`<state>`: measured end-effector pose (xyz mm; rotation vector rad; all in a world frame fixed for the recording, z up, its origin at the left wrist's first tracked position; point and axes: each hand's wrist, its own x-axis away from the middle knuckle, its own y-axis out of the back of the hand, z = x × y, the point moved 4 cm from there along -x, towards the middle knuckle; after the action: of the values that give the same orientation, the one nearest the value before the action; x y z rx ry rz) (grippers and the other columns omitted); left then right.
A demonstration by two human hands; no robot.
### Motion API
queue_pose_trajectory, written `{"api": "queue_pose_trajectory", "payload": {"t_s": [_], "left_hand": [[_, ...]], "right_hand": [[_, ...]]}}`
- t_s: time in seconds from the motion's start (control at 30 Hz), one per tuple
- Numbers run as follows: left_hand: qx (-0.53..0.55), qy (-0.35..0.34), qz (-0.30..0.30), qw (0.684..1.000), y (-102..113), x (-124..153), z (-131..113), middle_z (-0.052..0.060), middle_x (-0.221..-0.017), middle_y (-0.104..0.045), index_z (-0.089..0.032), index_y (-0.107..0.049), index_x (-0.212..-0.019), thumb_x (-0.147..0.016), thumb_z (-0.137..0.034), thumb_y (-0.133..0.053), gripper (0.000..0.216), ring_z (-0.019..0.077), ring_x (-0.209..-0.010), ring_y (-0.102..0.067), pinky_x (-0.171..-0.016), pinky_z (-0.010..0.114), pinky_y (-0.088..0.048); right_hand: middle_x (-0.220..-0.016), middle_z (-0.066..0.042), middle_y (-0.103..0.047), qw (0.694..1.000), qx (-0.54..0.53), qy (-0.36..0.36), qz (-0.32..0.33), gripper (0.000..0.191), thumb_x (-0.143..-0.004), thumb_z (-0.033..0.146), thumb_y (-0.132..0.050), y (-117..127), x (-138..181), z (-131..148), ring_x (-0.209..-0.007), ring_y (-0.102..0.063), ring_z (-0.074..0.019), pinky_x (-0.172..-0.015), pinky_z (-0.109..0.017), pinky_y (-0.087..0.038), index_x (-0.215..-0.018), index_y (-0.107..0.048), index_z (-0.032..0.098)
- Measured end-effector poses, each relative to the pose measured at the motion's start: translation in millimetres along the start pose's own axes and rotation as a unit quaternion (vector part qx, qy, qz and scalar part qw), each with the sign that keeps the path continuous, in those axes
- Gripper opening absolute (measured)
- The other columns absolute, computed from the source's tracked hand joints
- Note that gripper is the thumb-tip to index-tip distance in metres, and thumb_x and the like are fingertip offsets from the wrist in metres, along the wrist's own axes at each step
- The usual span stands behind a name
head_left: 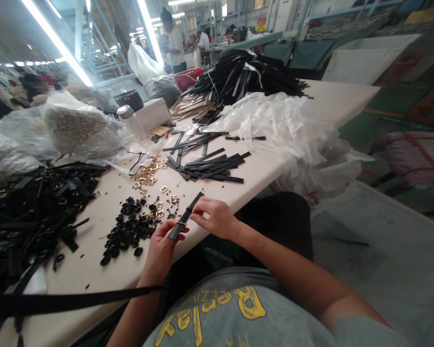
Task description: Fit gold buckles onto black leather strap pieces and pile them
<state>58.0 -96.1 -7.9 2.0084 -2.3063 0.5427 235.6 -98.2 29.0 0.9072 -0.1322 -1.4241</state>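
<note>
Over the table's front edge, my left hand grips a short black strap near its lower end, thumb on top and fingers beneath. A gold buckle sits around the strap beside my left thumb. My right hand is closed in a pinch at a small black loop on the strap's upper half. The fingertips partly hide this loop. Close to my left hand lies a pile of black loops. Loose gold buckles lie just beyond it.
Cut black strips lie mid-table, with a large strip bundle behind. Finished-looking black straps are heaped at left near a filled plastic bag. Crumpled clear plastic hangs over the right edge. A person stands far back.
</note>
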Motion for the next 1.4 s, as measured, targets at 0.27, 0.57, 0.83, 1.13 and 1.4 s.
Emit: {"api": "queue_pose_trajectory", "payload": {"t_s": [0.27,0.57,0.83,1.13,1.4], "left_hand": [[-0.116,-0.052,0.030,0.991,-13,2,-1,0.003,-0.080,-0.072,-0.016,-0.073,-0.080,-0.074,-0.031,-0.074,0.016,0.0142,-0.070,-0.061,-0.064,0.023,-0.048],[-0.107,-0.065,0.019,0.992,-24,3,4,0.000,-0.066,-0.066,-0.016,-0.072,-0.076,-0.073,-0.036,-0.075,0.020,0.0118,-0.059,-0.055,-0.058,0.023,-0.045],[-0.138,-0.038,0.057,0.988,-23,9,7,0.001,-0.062,-0.066,-0.016,-0.074,-0.081,-0.075,-0.039,-0.074,0.023,0.0135,-0.058,-0.058,-0.060,0.026,-0.049],[-0.297,-0.125,-0.115,0.940,72,19,-37,0.003,-0.069,-0.071,-0.019,-0.073,-0.084,-0.075,-0.042,-0.072,0.025,0.0180,-0.065,-0.064,-0.063,0.028,-0.050],[-0.590,-0.185,-0.150,0.771,118,29,-40,0.003,-0.087,-0.072,-0.024,-0.074,-0.087,-0.079,-0.043,-0.067,0.022,0.0172,-0.062,-0.062,-0.064,0.028,-0.048]], "right_hand": [[-0.093,-0.005,-0.069,0.981,-0.169,-0.090,0.042,0.023,-0.087,0.039,-0.067,-16,21,-1,-0.084,-0.063,-0.0171,-0.078,-0.028,-0.047,-0.094,-0.071,0.017],[-0.076,0.000,-0.065,0.857,-0.479,-0.188,-0.035,0.036,-0.082,0.051,-0.068,-40,24,-4,-0.066,-0.060,-0.0132,-0.066,-0.027,-0.050,-0.093,-0.072,0.016],[-0.069,0.000,-0.065,0.864,-0.449,-0.226,-0.032,0.030,-0.081,0.044,-0.066,-35,21,-6,-0.061,-0.057,-0.0126,-0.062,-0.026,-0.047,-0.083,-0.072,0.015],[-0.074,-0.003,-0.072,0.878,-0.410,-0.245,0.024,0.028,-0.083,0.043,-0.063,-32,27,-13,-0.068,-0.066,-0.0157,-0.070,-0.029,-0.052,-0.080,-0.069,0.016],[-0.068,-0.001,-0.068,0.887,-0.383,-0.250,0.068,0.024,-0.086,0.037,-0.061,-46,27,-11,-0.055,-0.061,-0.0099,-0.057,-0.021,-0.048,-0.074,-0.063,0.016]]}}
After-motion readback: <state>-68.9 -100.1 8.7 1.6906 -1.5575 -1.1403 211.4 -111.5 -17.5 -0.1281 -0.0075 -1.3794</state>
